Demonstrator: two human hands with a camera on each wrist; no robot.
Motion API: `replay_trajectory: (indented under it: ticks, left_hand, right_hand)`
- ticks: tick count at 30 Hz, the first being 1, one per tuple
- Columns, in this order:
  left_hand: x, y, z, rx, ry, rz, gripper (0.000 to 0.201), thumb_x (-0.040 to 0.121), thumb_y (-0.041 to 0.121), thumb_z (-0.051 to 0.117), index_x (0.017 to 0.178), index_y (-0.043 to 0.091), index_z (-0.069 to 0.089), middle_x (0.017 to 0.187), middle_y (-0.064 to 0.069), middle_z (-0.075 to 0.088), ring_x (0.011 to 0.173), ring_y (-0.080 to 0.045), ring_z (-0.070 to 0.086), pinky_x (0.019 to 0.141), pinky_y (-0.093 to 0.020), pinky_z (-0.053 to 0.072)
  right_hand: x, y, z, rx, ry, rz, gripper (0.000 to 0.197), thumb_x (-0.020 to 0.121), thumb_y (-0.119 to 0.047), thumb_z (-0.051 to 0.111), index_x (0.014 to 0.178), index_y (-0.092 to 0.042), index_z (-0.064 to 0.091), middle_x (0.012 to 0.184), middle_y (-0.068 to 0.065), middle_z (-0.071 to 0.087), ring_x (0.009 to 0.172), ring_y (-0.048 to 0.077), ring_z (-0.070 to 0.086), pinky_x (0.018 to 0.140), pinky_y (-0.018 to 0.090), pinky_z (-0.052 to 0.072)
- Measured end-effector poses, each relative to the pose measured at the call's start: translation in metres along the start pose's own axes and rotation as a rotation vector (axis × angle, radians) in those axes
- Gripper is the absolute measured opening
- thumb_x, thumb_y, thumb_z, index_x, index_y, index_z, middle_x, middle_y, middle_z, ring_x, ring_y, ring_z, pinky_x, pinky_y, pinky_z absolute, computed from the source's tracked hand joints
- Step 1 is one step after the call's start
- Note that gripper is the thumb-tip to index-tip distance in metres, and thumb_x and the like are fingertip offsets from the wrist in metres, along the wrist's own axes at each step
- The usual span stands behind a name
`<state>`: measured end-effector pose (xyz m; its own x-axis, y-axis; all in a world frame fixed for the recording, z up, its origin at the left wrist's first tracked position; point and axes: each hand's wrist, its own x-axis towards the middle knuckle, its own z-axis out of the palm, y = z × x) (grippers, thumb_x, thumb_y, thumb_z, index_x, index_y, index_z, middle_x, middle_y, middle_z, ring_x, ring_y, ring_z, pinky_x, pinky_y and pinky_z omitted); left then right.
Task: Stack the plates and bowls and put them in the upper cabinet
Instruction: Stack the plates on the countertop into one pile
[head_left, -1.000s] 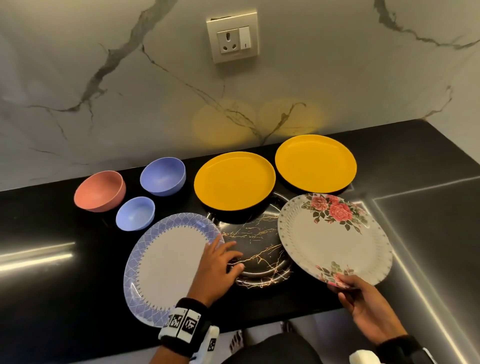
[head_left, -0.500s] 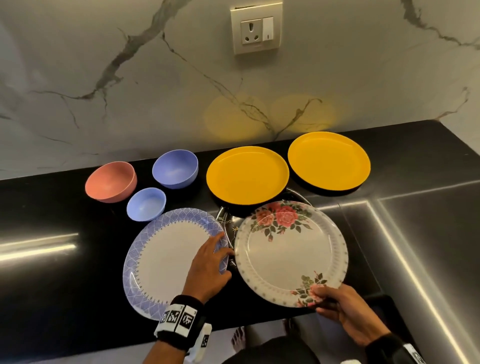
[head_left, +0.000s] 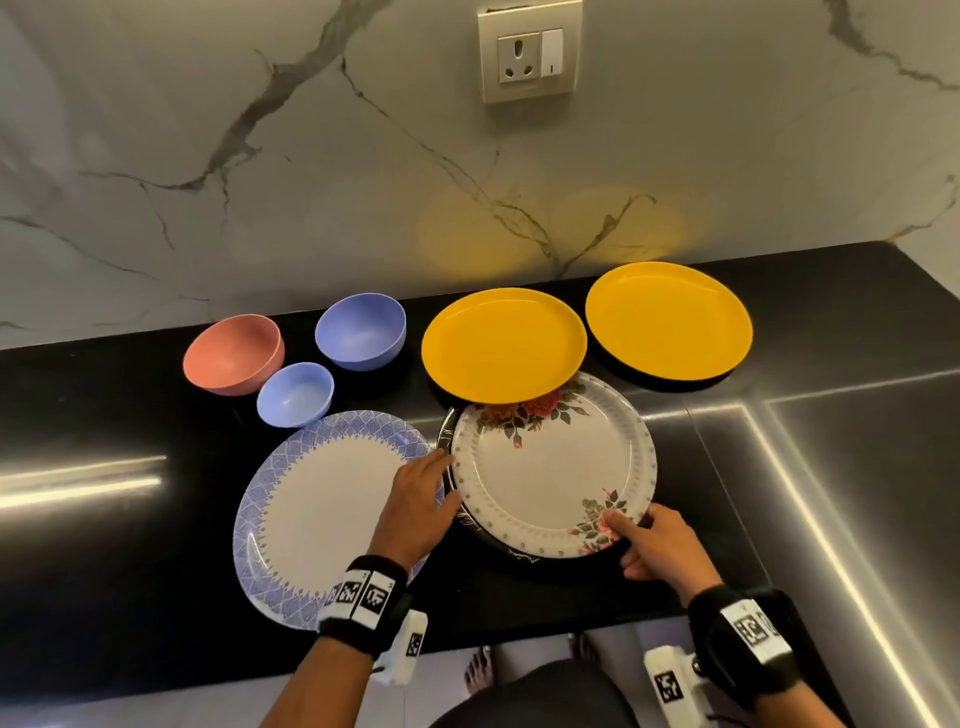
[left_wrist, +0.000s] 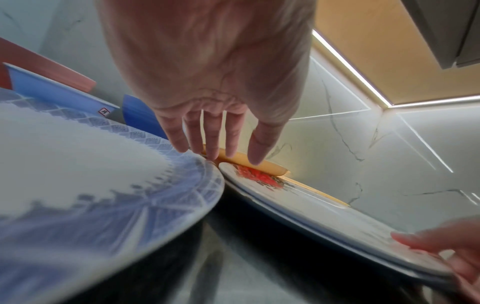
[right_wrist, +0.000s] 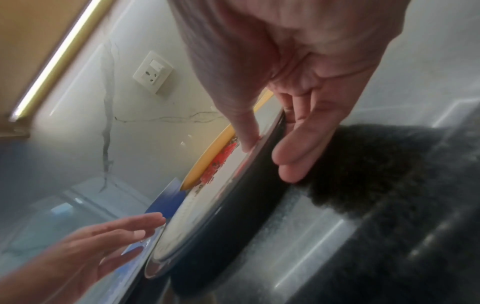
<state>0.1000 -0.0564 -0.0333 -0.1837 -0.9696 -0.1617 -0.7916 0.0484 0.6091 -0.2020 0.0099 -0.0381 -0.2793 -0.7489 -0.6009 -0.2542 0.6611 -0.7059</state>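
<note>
A floral plate (head_left: 550, 467) lies on top of a black plate (head_left: 519, 555), its far edge tucked under the left yellow plate (head_left: 504, 343). My right hand (head_left: 623, 540) pinches the floral plate's near right rim, thumb on top and fingers at the edge below. My left hand (head_left: 441, 483) rests with straight fingers on the right edge of the blue-patterned plate (head_left: 322, 509), fingertips beside the floral plate's left rim. A second yellow plate (head_left: 670, 319) sits at the back right. A pink bowl (head_left: 234, 353), a large blue bowl (head_left: 361, 330) and a small blue bowl (head_left: 295, 394) stand at the back left.
Everything sits on a glossy black counter (head_left: 104, 545) against a marble wall with a socket (head_left: 530, 54). A steel surface (head_left: 857, 493) adjoins on the right. The counter's front edge runs just below my wrists.
My right hand has slid the floral plate leftward onto the black plate, which it now covers. My left hand drew back from the black plate to the blue-patterned plate's edge.
</note>
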Motion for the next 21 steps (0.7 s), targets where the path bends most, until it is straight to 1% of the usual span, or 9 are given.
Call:
replay_trajectory:
  ticks: [2,4,6,8,11,14,16,18,21]
  left_hand:
    - [0.012,0.003,0.001,0.046,-0.032,-0.039,0.063,0.094,0.034,0.057,0.149,0.016,0.034,0.156,0.0,0.032,0.144,-0.02,0.021,0.119,-0.036,0.02]
    - [0.024,0.006,0.003,0.09,-0.013,-0.052,0.068,0.092,0.039,0.058,0.15,0.014,0.031,0.156,-0.003,0.032,0.144,-0.022,0.019,0.119,-0.036,0.019]
    - [0.034,0.008,0.006,0.126,0.02,-0.068,0.071,0.09,0.041,0.059,0.149,0.011,0.033,0.154,-0.005,0.033,0.143,-0.025,0.019,0.118,-0.037,0.02]
    - [0.041,0.01,0.009,0.164,0.031,-0.099,0.073,0.088,0.044,0.06,0.148,0.01,0.033,0.154,-0.006,0.033,0.143,-0.026,0.018,0.117,-0.038,0.022]
    - [0.046,0.011,0.014,0.21,0.045,-0.114,0.076,0.086,0.046,0.063,0.147,0.01,0.035,0.151,-0.007,0.037,0.142,-0.028,0.018,0.117,-0.039,0.023]
    - [0.047,0.011,0.017,0.214,0.044,-0.104,0.078,0.081,0.044,0.068,0.146,0.013,0.038,0.148,-0.008,0.041,0.141,-0.029,0.019,0.117,-0.039,0.022]
    - [0.046,0.014,0.019,0.201,0.026,-0.099,0.078,0.078,0.043,0.069,0.145,0.015,0.039,0.147,-0.008,0.042,0.142,-0.029,0.016,0.118,-0.04,0.02]
    - [0.043,0.017,0.023,0.204,0.009,-0.089,0.078,0.078,0.043,0.069,0.145,0.016,0.039,0.147,-0.008,0.041,0.144,-0.029,0.014,0.118,-0.041,0.018]
    - [0.038,0.024,0.031,0.183,-0.001,-0.074,0.077,0.078,0.044,0.069,0.144,0.015,0.041,0.147,-0.007,0.041,0.145,-0.028,0.012,0.119,-0.039,0.018]
  right_hand:
    - [0.006,-0.003,0.0,-0.075,0.04,-0.008,0.032,0.083,-0.048,0.07,0.098,-0.02,0.063,0.063,0.009,0.073,0.055,0.023,0.07,0.058,0.035,0.062]
    - [0.009,-0.006,-0.001,-0.124,0.068,-0.014,0.031,0.083,-0.05,0.069,0.096,-0.023,0.062,0.063,0.007,0.073,0.056,0.021,0.071,0.057,0.033,0.061]
    - [0.01,-0.008,-0.001,-0.164,0.076,-0.019,0.032,0.082,-0.052,0.069,0.094,-0.024,0.061,0.063,0.006,0.073,0.057,0.021,0.071,0.057,0.031,0.061]
    - [0.012,-0.009,-0.003,-0.178,0.073,-0.014,0.033,0.08,-0.052,0.07,0.092,-0.022,0.063,0.062,0.005,0.072,0.054,0.019,0.069,0.055,0.029,0.059]
    - [0.016,-0.007,-0.007,-0.152,0.06,0.006,0.034,0.078,-0.048,0.075,0.09,-0.017,0.068,0.061,0.003,0.067,0.049,0.015,0.06,0.051,0.026,0.051]
    - [0.018,-0.001,-0.013,-0.153,0.052,0.036,0.038,0.072,-0.05,0.079,0.087,-0.015,0.071,0.061,0.002,0.066,0.049,0.015,0.056,0.053,0.028,0.05]
    - [0.016,0.003,-0.019,-0.186,0.076,0.053,0.046,0.067,-0.057,0.08,0.084,-0.016,0.07,0.061,0.002,0.068,0.049,0.015,0.058,0.053,0.03,0.05]
    - [0.013,0.007,-0.025,-0.249,0.112,0.061,0.057,0.061,-0.069,0.076,0.081,-0.016,0.068,0.061,0.0,0.07,0.05,0.015,0.061,0.053,0.032,0.05]
    - [0.01,0.01,-0.032,-0.36,0.153,0.062,0.067,0.057,-0.082,0.066,0.078,-0.019,0.067,0.067,-0.001,0.071,0.06,0.018,0.068,0.062,0.034,0.057]
